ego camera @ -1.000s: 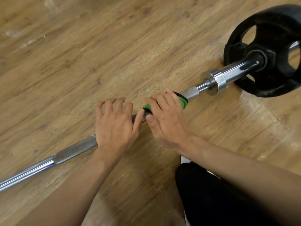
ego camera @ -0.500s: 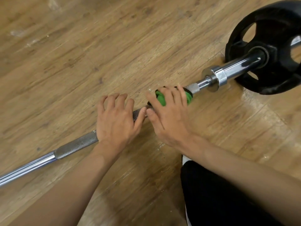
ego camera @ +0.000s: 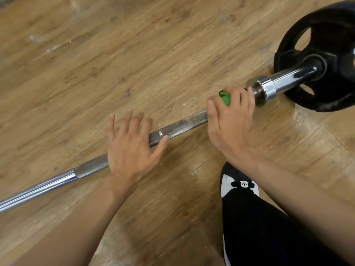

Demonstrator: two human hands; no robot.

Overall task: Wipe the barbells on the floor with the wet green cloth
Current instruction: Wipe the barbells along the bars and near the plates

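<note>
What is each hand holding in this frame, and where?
The right hand grips the green cloth bunched around the bar, right beside the collar. The left hand holds nothing; it is spread open over the knurling.

Barbell (ego camera: 182, 125) lies on the floor (ego camera: 96, 64), running 8 o'clock to 2 o'clock. Weight plate (ego camera: 330, 35) sits on its 2 o'clock end, collar (ego camera: 266, 89) just inboard. Right hand (ego camera: 230, 123) lies over the bar against the collar, with the cloth (ego camera: 225, 97) under its fingers. Left hand (ego camera: 130, 148) lies across the bar, apart at 8 o'clock. Shoe (ego camera: 239, 181) stands on the floor at 5 o'clock.
</note>
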